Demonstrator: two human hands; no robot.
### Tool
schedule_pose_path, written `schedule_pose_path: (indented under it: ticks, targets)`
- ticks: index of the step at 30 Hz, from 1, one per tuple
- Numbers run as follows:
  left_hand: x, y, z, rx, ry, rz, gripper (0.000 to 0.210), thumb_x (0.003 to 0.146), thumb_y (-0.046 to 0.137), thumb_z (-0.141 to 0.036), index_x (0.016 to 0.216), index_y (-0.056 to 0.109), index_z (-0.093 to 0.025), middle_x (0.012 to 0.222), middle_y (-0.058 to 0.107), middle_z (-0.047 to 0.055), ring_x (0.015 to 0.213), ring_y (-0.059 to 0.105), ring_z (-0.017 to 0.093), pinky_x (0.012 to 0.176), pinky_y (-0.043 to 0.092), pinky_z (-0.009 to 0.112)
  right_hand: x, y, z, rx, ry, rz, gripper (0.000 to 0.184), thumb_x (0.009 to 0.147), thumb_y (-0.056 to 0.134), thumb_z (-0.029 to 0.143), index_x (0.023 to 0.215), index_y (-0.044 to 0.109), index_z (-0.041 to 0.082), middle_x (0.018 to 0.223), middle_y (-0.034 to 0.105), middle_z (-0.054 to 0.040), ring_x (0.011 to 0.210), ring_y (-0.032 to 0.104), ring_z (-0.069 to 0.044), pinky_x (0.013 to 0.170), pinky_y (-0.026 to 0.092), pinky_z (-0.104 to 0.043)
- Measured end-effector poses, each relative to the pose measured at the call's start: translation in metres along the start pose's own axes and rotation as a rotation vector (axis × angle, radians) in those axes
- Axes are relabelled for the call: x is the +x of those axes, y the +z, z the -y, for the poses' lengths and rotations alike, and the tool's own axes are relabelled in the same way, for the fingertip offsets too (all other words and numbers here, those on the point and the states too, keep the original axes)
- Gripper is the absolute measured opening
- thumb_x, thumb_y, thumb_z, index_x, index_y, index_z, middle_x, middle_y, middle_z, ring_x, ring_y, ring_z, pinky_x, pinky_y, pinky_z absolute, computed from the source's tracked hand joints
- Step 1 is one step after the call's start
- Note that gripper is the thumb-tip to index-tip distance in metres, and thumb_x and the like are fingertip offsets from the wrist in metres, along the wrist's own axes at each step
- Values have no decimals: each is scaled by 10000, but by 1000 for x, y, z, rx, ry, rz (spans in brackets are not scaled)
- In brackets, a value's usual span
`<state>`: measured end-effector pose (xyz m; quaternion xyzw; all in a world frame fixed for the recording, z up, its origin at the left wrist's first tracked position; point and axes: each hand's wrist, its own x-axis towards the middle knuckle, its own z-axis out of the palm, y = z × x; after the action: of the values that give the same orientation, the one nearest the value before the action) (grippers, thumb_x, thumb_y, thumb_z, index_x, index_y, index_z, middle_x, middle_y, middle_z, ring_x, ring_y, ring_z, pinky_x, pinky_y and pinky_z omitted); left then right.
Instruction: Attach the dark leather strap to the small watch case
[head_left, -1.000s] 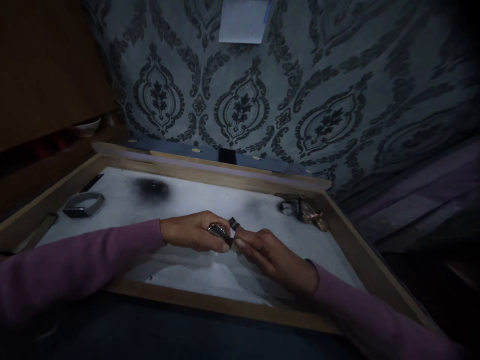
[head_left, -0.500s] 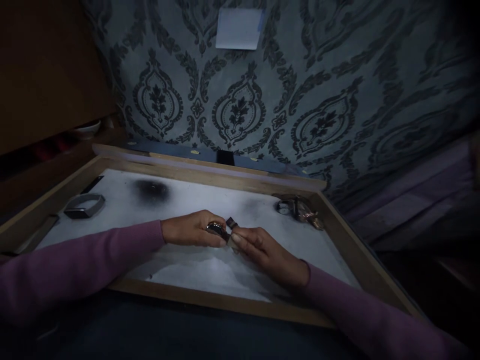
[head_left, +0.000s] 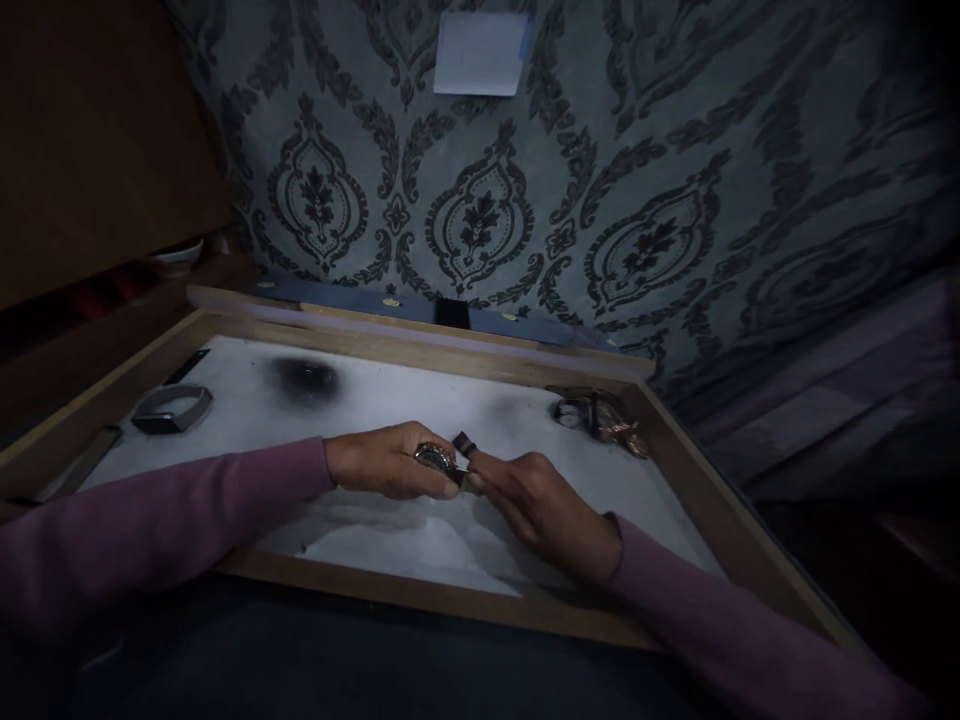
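My left hand point(head_left: 386, 462) is closed around a wristwatch point(head_left: 435, 458) with a shiny case and a dark dial, held over the white tray floor. Its dark strap end point(head_left: 464, 445) sticks up to the right of the case. My right hand point(head_left: 540, 505) meets the watch from the right, fingertips pinched at the strap beside the case. The exact grip of those fingertips is partly hidden in the dim light.
A shallow wooden tray point(head_left: 442, 598) with a white floor surrounds the work. A grey-banded watch point(head_left: 172, 410) lies at its left, near a dark strip point(head_left: 187, 366). Several watches point(head_left: 596, 415) are heaped at the back right. Behind rises a patterned wall covering point(head_left: 480, 220) with a white card point(head_left: 480, 55).
My right fingers have straightened and shifted slightly along the strap. The watch in my left hand has turned a little, showing more of its dial.
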<state>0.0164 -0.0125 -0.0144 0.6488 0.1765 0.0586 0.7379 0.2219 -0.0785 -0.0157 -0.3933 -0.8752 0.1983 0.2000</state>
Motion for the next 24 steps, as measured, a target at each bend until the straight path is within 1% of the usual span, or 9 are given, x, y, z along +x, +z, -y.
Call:
schedule_pose_path:
  ticks: [2, 4, 9, 11, 13, 15, 18, 21, 24]
  targets:
    - [1, 0, 1, -31, -5, -1, 315, 770, 672, -354, 650, 445, -173, 488, 321, -95, 408, 244, 44, 391, 179, 194, 0, 0, 0, -8, 5, -13, 228, 971, 323, 224, 794, 463, 189, 563, 385, 51, 444, 339, -86, 479, 245, -242]
    - [1, 0, 1, -3, 15, -6, 295, 783, 657, -345, 661, 452, -173, 502, 321, -93, 421, 249, 49, 402, 186, 198, 0, 0, 2, 37, 19, -17, 237, 975, 326, 255, 793, 464, 190, 571, 386, 49, 456, 341, -89, 485, 255, -240]
    - [-2, 1, -9, 204, 181, -52, 172, 810, 601, -230, 704, 490, -152, 601, 379, -69, 539, 321, 65, 492, 256, 201, 4, 2, 7, 400, 165, 4, 404, 991, 304, 433, 675, 389, 197, 572, 317, 54, 490, 297, -88, 476, 271, -223]
    - [-3, 2, -12, 238, 187, -57, 163, 811, 593, -213, 707, 485, -149, 608, 375, -68, 557, 328, 68, 510, 268, 203, 4, 2, 8, 519, 191, 32, 445, 978, 313, 498, 658, 377, 196, 575, 307, 55, 496, 280, -84, 469, 267, -217]
    - [-3, 2, -13, 259, 169, -59, 172, 812, 594, -220, 703, 481, -150, 602, 368, -70, 555, 327, 70, 509, 269, 202, 4, 3, 7, 560, 197, 53, 458, 969, 319, 525, 655, 372, 196, 576, 304, 57, 497, 274, -82, 468, 265, -215]
    - [-3, 2, -12, 266, 156, -58, 177, 809, 599, -234, 702, 484, -152, 597, 369, -70, 551, 328, 71, 500, 265, 200, 4, 3, 5, 489, 181, 59, 446, 975, 312, 506, 658, 366, 198, 581, 308, 56, 501, 282, -84, 477, 268, -218]
    - [-2, 1, -9, 224, 113, -39, 212, 797, 618, -273, 685, 482, -156, 576, 378, -71, 524, 328, 66, 475, 251, 198, 2, 2, 2, 235, 93, 46, 373, 993, 289, 405, 703, 395, 196, 579, 326, 55, 488, 304, -85, 490, 257, -231]
    - [-1, 1, -4, 100, 25, -3, 283, 785, 649, -334, 659, 460, -166, 517, 359, -83, 451, 290, 54, 421, 210, 198, 1, 1, 0, 60, 11, 31, 281, 990, 295, 307, 773, 434, 194, 573, 365, 54, 467, 338, -85, 491, 248, -240]
    - [0, 1, -1, -68, -29, 24, 333, 756, 698, -349, 644, 437, -174, 495, 324, -95, 408, 252, 40, 385, 179, 191, 0, 0, 1, 10, -21, -1, 225, 978, 325, 248, 792, 439, 196, 564, 371, 57, 448, 349, -84, 482, 253, -238]
